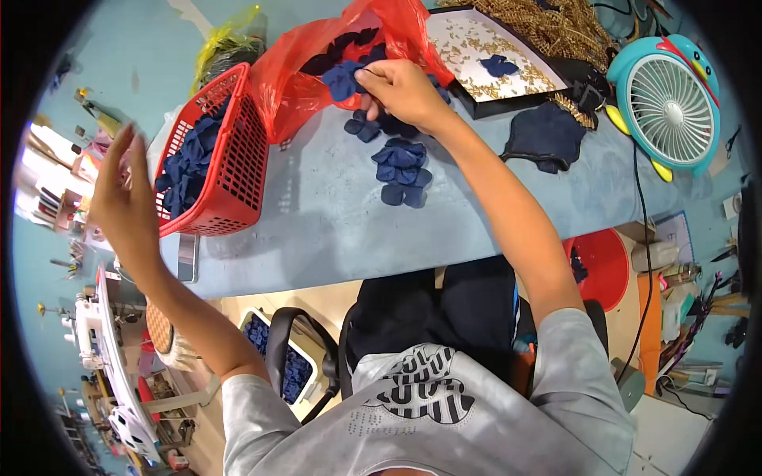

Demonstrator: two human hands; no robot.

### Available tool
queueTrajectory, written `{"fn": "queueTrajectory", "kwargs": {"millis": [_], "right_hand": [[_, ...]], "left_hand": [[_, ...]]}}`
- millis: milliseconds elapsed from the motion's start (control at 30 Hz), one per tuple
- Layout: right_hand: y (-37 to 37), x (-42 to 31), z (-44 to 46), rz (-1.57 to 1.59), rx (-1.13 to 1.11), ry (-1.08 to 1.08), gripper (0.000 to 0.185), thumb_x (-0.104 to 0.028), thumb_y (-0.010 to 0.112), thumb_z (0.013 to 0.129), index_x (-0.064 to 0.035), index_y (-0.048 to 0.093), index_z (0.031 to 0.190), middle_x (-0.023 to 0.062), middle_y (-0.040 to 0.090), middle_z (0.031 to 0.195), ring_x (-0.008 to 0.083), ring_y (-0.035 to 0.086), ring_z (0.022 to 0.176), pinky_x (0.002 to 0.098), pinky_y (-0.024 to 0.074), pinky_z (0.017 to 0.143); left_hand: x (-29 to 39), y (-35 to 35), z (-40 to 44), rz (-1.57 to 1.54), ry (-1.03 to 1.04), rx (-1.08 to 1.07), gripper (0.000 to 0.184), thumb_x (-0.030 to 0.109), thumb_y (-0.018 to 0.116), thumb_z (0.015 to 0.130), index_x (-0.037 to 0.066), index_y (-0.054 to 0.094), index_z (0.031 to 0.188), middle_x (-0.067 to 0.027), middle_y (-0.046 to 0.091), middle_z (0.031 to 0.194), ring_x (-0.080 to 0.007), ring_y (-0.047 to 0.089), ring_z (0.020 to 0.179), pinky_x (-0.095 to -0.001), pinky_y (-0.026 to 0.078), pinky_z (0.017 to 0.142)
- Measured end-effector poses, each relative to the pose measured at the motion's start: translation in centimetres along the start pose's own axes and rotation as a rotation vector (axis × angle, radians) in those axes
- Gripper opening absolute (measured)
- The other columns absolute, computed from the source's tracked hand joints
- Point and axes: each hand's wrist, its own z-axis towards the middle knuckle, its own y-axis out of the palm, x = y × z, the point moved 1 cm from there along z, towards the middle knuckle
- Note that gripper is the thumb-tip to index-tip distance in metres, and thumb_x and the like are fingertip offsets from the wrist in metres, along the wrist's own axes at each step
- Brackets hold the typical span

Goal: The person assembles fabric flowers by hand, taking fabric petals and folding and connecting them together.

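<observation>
Between the thumb and fingers of my right hand [401, 94] is a navy fabric flower [343, 80], held over the mouth of a red plastic bag [290, 71] with dark pieces inside. My left hand [127, 202] is raised just left of the red basket [238, 170], fingers apart and slightly blurred, holding nothing. Navy fabric pieces [190, 163] fill the basket. On the blue table [317, 230] a small stack of navy flowers [400, 163] lies below my right hand, with another flower [362, 126] beside the bag.
A black-edged tray [476, 47] of small gold pieces holds one navy flower. Gold chain [548, 24] is heaped behind it. Right of the tray lie a dark fabric pouch [544, 135] and a teal fan [671, 111] with a hanging cable. A yellow bag [218, 44] stands behind the basket.
</observation>
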Motion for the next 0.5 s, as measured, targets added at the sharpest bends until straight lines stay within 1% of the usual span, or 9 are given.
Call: {"fn": "queueTrajectory", "kwargs": {"millis": [67, 133, 200, 233, 267, 333, 400, 467, 500], "right_hand": [[0.2, -0.3, 0.2, 0.012, -0.013, -0.015, 0.026, -0.020, 0.050, 0.087, 0.0017, 0.057, 0.075, 0.0070, 0.060, 0.062, 0.0112, 0.058, 0.049, 0.0236, 0.0430, 0.047], [0.6, -0.8, -0.1, 0.056, -0.003, -0.019, 0.025, -0.020, 0.051, 0.087, 0.0011, 0.057, 0.074, 0.0069, 0.060, 0.062, 0.0117, 0.058, 0.050, 0.0233, 0.0432, 0.047], [0.6, -0.7, 0.0, 0.090, -0.009, -0.023, 0.025, -0.020, 0.051, 0.087, 0.0010, 0.057, 0.075, 0.0068, 0.059, 0.061, 0.0117, 0.058, 0.050, 0.0233, 0.0431, 0.047], [0.5, -1.1, -0.2, 0.090, 0.001, 0.028, 0.024, -0.020, 0.051, 0.087, 0.0014, 0.058, 0.077, 0.0061, 0.059, 0.062, 0.0117, 0.058, 0.050, 0.0229, 0.0424, 0.047], [0.4, -0.9, -0.1, 0.131, 0.000, 0.005, 0.024, -0.020, 0.052, 0.087, 0.0014, 0.058, 0.078, 0.0057, 0.059, 0.062, 0.0116, 0.058, 0.051, 0.0226, 0.0419, 0.047], [0.0, -0.4, 0.1, 0.214, -0.004, -0.033, 0.023, -0.019, 0.052, 0.088, 0.0014, 0.058, 0.079, 0.0051, 0.058, 0.063, 0.0112, 0.057, 0.051, 0.0220, 0.0409, 0.046], [-0.6, -0.2, 0.2, 0.136, -0.046, 0.000, 0.023, -0.020, 0.051, 0.088, 0.0004, 0.057, 0.079, 0.0032, 0.057, 0.064, 0.0094, 0.055, 0.052, 0.0208, 0.0395, 0.047], [-0.3, -0.3, 0.0, 0.104, -0.091, 0.053, 0.023, -0.023, 0.050, 0.089, -0.0025, 0.055, 0.080, 0.0005, 0.055, 0.063, 0.0071, 0.053, 0.054, 0.0199, 0.0388, 0.050], [0.0, 0.2, 0.1, 0.109, -0.098, 0.043, 0.026, -0.025, 0.051, 0.089, -0.0029, 0.055, 0.076, 0.0003, 0.054, 0.060, 0.0064, 0.051, 0.053, 0.0190, 0.0388, 0.050]], "left_hand": [[4.9, 2.2, -0.3, -0.146, 0.131, -0.012, 0.021, 0.010, 0.060, 0.080, 0.001, 0.062, 0.100, -0.0116, 0.065, 0.090, -0.0159, 0.061, 0.079, -0.0277, 0.046, 0.072], [8.6, 5.7, -1.2, -0.352, 0.177, -0.116, 0.017, 0.004, 0.061, 0.077, 0.000, 0.063, 0.094, -0.0107, 0.065, 0.084, -0.0173, 0.061, 0.075, -0.0278, 0.046, 0.070], [9.8, 10.3, -1.5, -0.542, 0.282, -0.181, 0.016, 0.003, 0.062, 0.075, -0.001, 0.062, 0.091, -0.0110, 0.063, 0.085, -0.0204, 0.061, 0.074, -0.0283, 0.047, 0.069], [10.1, 12.3, -1.6, -0.606, 0.315, -0.187, 0.016, 0.002, 0.062, 0.074, -0.001, 0.061, 0.090, -0.0112, 0.062, 0.087, -0.0216, 0.060, 0.076, -0.0285, 0.047, 0.069], [10.2, 14.1, -1.9, -0.670, 0.346, -0.193, 0.017, 0.002, 0.063, 0.073, -0.001, 0.061, 0.090, -0.0114, 0.062, 0.089, -0.0227, 0.060, 0.077, -0.0286, 0.047, 0.069], [10.1, 16.3, -2.7, -0.748, 0.288, -0.160, 0.021, 0.002, 0.063, 0.073, -0.001, 0.060, 0.094, -0.0120, 0.061, 0.094, -0.0221, 0.059, 0.082, -0.0295, 0.047, 0.071], [9.9, 17.4, -3.8, -0.788, 0.209, -0.116, 0.023, 0.002, 0.064, 0.073, 0.000, 0.060, 0.096, -0.0122, 0.061, 0.095, -0.0217, 0.059, 0.084, -0.0299, 0.047, 0.073], [9.2, 17.9, -4.9, -0.777, 0.219, -0.108, 0.027, 0.002, 0.064, 0.073, 0.000, 0.059, 0.100, -0.0127, 0.060, 0.098, -0.0215, 0.058, 0.086, -0.0300, 0.047, 0.075], [9.0, 17.7, -5.1, -0.761, 0.209, -0.107, 0.028, 0.003, 0.064, 0.073, 0.000, 0.059, 0.101, -0.0129, 0.060, 0.099, -0.0217, 0.058, 0.086, -0.0299, 0.047, 0.075]]}}
